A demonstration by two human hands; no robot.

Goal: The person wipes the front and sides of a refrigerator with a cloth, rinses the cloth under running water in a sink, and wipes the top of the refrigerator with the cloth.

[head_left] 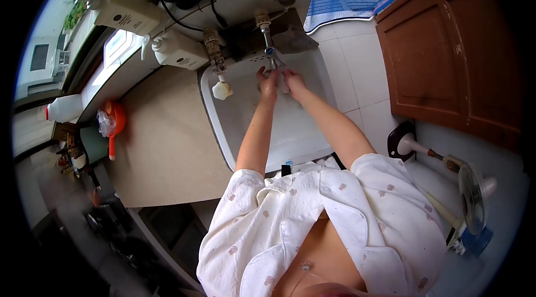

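Both hands are over the white sink (301,132), just below the spout of a metal faucet (267,37). My left hand (268,84) is under the spout, its thumb and fingers apart; nothing shows clearly in it. Beside it, my right hand (294,81) has its fingers closed around a pale, shiny, elongated thing (283,81), too small and blurred to name. That thing lies between the two hands.
A valve with a white knob (222,91) juts over the sink's left rim. Two white pump bottles (178,51) stand behind the beige counter (162,135), where an orange dipper (116,119) also sits. A brown wooden cabinet door (452,51) and a fan (472,199) are at the right.
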